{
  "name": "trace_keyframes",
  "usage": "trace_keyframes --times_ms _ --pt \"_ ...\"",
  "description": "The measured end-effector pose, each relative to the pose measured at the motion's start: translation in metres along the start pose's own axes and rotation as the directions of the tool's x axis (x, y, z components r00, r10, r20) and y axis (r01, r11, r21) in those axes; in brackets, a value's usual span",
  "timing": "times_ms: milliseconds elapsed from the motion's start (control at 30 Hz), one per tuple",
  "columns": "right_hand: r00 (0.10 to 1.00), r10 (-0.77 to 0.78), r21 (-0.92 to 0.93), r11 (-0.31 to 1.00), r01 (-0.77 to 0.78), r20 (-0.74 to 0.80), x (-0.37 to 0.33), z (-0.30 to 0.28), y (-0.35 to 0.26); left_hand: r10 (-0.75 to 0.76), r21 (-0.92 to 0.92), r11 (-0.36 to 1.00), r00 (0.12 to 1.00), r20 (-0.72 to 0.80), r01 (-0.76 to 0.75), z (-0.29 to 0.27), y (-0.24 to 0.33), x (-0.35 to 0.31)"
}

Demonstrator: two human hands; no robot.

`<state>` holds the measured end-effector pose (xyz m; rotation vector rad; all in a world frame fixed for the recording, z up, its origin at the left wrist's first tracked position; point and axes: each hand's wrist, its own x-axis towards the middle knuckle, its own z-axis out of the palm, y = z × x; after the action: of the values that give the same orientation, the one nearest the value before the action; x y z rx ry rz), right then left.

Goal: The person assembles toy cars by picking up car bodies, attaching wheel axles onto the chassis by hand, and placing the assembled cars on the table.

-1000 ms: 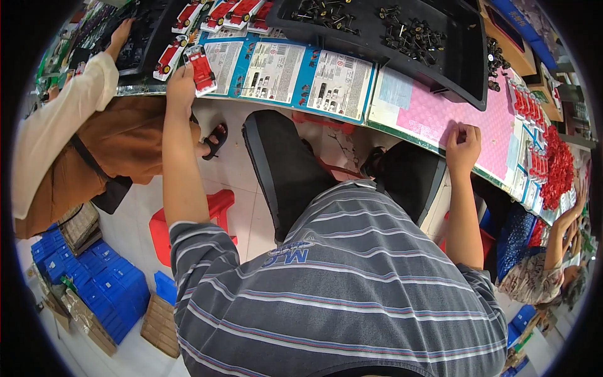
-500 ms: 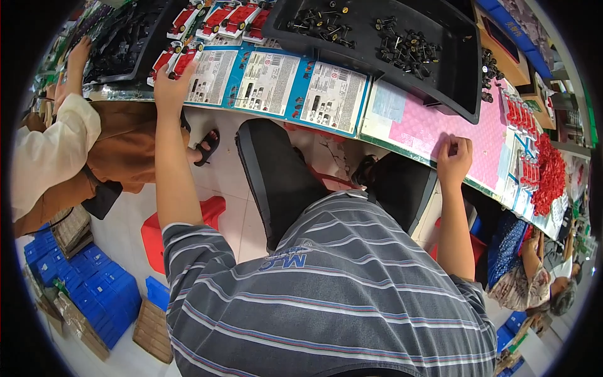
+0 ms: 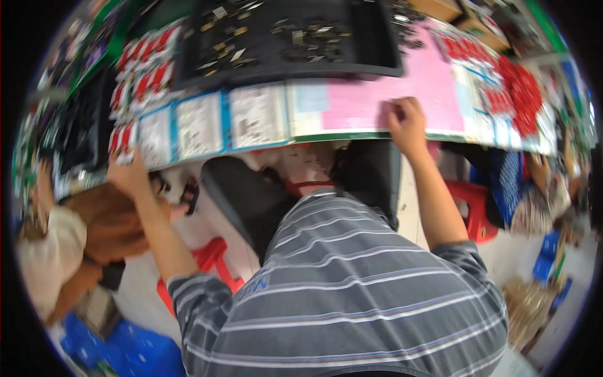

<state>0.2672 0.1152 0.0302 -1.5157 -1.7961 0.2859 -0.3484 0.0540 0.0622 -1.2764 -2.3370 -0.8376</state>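
Observation:
At the table's front left, my left hand (image 3: 129,174) has its thumb and fingers on either side of a pair of red-and-white toy cars (image 3: 123,137). Motion blurs the fingertips. More of these cars (image 3: 151,80) stand in rows just beyond. My right hand (image 3: 408,122) rests over the near edge of a pink mat (image 3: 370,103), its fingers loosely curled with nothing visible in them. Printed cards (image 3: 200,122) with blue borders lie along the table edge between my hands.
A large black tray (image 3: 370,53) holds small dark parts with metallic glints. At the right are more red parts (image 3: 465,47) in rows and a red heap (image 3: 520,94). Co-workers sit on both sides. Red stools (image 3: 480,217) and blue boxes (image 3: 138,345) stand below.
The view has turned, so the table and tray sit differently. My left hand has come nearer the front edge along with the pair of cars. My right hand keeps its curled pose.

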Motion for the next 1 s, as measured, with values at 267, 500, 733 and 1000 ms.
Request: trace_keyframes --times_ms 267,500,733,1000 --pt "0.967 -0.063 -0.582 0.807 -0.097 -0.248 0.004 -0.138 0.112 -0.041 -0.152 0.986 0.990 0.135 0.061 0.006 0.035 -0.096" --pt "0.949 0.113 -0.670 0.684 -0.288 -0.293 0.025 -0.215 0.246 0.096 -0.627 0.759 0.923 0.373 0.174 0.000 0.174 -0.148" --pt "0.902 0.127 -0.514 0.785 -0.345 -0.413 0.034 -0.190 0.198 0.363 -0.752 0.558 0.712 0.601 0.350 -0.009 0.277 -0.193" --pt "0.983 -0.131 0.321 0.943 0.084 0.129 -0.027 -0.135 -0.030 0.679 -0.343 -0.062 0.292 0.673 0.937 -0.026 0.360 -0.229"
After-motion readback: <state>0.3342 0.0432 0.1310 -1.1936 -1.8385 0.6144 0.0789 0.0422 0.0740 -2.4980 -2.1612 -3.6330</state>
